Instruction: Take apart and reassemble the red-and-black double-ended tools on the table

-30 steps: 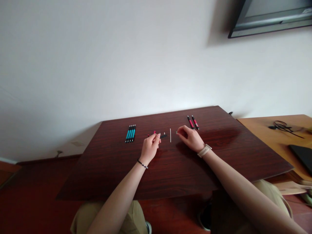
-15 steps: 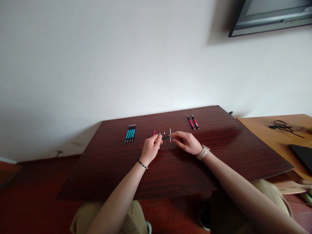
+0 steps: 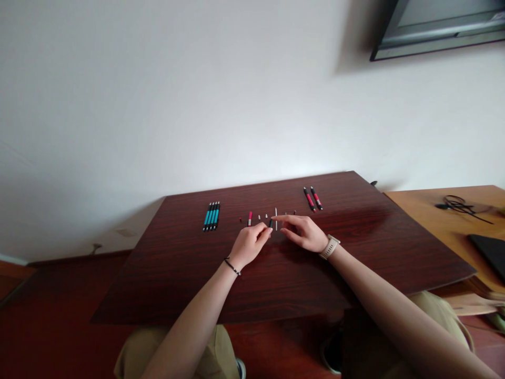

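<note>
A person sits at a dark wooden counter (image 3: 276, 284), knees in tan trousers just under its near edge, both bare forearms stretched forward. The left hand (image 3: 248, 246), a thin dark band at its wrist, pinches a short black pen piece (image 3: 270, 223) between thumb and forefinger, fingers narrow around it. The right hand (image 3: 304, 233), with a pale watch at its wrist, is loosely open, forefinger pointing left and almost touching that black piece; it seems to hold nothing. Just past the fingertips lies a row of small pen parts: a thin white refill (image 3: 276, 218) lying front to back, tiny pale bits (image 3: 262, 216), and a short pink barrel (image 3: 250, 218) further left. The risk here, as I judge it, is a finger brushing the refill or the tiny bits, which look light enough to roll or scatter out of line; the black piece could also slip from so slight a pinch. Further left, four teal pens (image 3: 211, 216) lie tight together; far right, two pink pens (image 3: 313, 198) lie side by side. Beyond stands a plain white wall, and a lighter wooden table (image 3: 445, 221) to the right carries a dark cable.
</note>
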The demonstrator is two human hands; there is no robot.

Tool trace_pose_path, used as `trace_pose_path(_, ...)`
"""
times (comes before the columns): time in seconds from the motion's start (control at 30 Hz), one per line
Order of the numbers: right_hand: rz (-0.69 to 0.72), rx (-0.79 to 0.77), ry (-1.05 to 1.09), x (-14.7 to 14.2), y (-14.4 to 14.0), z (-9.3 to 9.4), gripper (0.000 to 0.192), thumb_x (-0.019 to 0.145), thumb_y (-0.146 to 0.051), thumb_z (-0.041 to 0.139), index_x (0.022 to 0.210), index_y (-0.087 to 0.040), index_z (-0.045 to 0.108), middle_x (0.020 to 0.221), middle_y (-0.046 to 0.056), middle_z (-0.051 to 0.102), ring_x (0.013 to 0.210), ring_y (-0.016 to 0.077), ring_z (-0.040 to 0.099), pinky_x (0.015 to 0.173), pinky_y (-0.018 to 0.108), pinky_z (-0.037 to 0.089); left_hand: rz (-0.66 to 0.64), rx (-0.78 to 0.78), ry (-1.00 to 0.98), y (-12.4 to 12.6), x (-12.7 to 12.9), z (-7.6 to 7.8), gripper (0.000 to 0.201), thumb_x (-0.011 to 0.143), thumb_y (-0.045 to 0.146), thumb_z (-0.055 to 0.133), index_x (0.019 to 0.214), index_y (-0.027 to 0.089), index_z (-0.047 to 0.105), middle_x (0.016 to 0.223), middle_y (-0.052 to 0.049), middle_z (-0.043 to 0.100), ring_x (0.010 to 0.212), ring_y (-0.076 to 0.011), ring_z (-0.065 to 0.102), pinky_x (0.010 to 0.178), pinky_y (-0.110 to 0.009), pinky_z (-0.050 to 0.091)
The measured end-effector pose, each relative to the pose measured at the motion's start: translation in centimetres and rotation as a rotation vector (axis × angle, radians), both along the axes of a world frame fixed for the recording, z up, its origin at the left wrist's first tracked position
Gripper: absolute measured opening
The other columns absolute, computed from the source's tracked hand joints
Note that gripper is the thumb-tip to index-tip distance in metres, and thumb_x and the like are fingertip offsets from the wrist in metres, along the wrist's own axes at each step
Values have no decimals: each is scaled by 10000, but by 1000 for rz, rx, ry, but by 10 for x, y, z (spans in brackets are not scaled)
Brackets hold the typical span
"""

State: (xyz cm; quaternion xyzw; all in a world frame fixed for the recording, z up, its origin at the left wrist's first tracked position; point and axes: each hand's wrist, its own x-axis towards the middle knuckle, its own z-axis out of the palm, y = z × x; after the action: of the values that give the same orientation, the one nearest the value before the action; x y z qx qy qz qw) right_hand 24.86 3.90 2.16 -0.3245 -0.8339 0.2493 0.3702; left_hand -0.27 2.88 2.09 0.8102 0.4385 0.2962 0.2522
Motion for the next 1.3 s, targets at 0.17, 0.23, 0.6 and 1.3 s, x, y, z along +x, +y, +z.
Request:
trace_pose_path(0.17,-15,1,-26,0,1,-3,436,1063,-345,569,1486,-253,615,911,30,733,747,180,637,762,303,508,81,112,136,1,-3,6,393,1052,410,517,714,211,549,650,-3,633,586,-144,552,626,-270,328)
trace_pose_path(0.23,-55,-3,-27,1,1,-4,458,1063,-340,567,1512,-251,578,891,18,726,737,176,644,762,299,507,205,141,170,7,-16,10,411,1044,430,512,696,213,545,639,-11,626,582,-150,539,624,-277,313)
trace_pose_path(0.6,-144,5,-33,3,3,-5,420,1068,-344,554,1474,-236,580,837,-2,707,676,166,629,715,291,486,545,34,692,38,-78,7,465,1071,512,401,862,240,716,811,-96,763,754,-265,707,666,-314,415)
trace_pose_path(1.3,-139,-9,-17,2,3,-7,425,1057,-332,565,1471,-239,578,836,-4,703,657,158,609,693,280,476,623,1,682,28,-63,1,337,1064,484,499,1043,189,659,930,-157,777,894,-327,767,727,-341,505)
